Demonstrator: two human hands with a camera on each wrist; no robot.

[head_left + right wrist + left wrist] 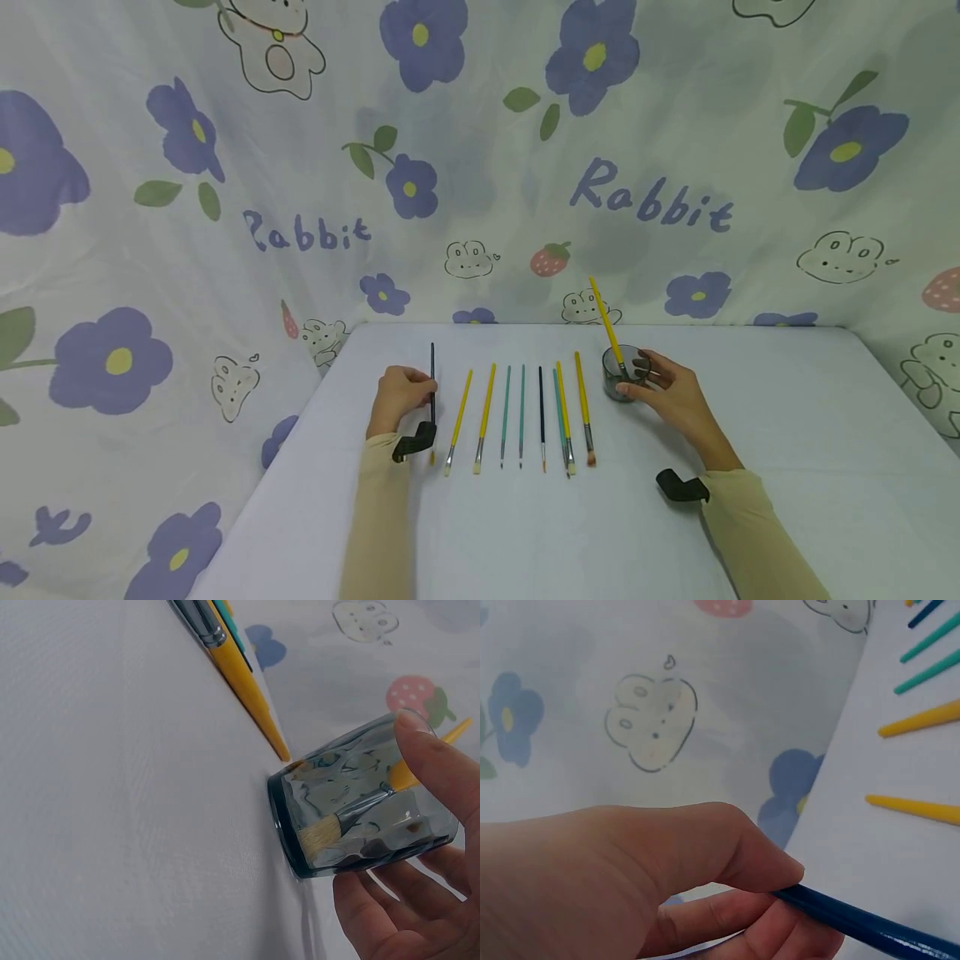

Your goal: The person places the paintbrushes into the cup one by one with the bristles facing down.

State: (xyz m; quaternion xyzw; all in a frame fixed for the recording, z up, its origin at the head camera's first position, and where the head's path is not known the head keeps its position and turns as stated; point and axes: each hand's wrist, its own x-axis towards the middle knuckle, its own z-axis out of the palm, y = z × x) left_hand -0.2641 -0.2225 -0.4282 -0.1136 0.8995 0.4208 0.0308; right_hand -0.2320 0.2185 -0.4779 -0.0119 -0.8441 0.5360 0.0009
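At the left end of a row of paintbrushes, my left hand (399, 393) pinches a dark paintbrush (432, 360) by its handle between thumb and fingers. Part of that brush is hidden behind the black wrist camera; whether it touches the table I cannot tell. On the right, my right hand (675, 398) grips a clear glass (352, 769), thumb on one side and fingers on the other. Inside the glass leans a yellow paintbrush (606, 321), its pale bristles (321, 838) down at the bottom and its handle sticking out above the rim.
Between the hands several brushes lie side by side, bristles towards me: yellow ones (486, 412), thin teal ones (506, 408), another dark one (542, 400) and a thick yellow one (582, 392) nearest the glass. White cloth (525, 533) covers the table; a flowered curtain (480, 167) hangs behind.
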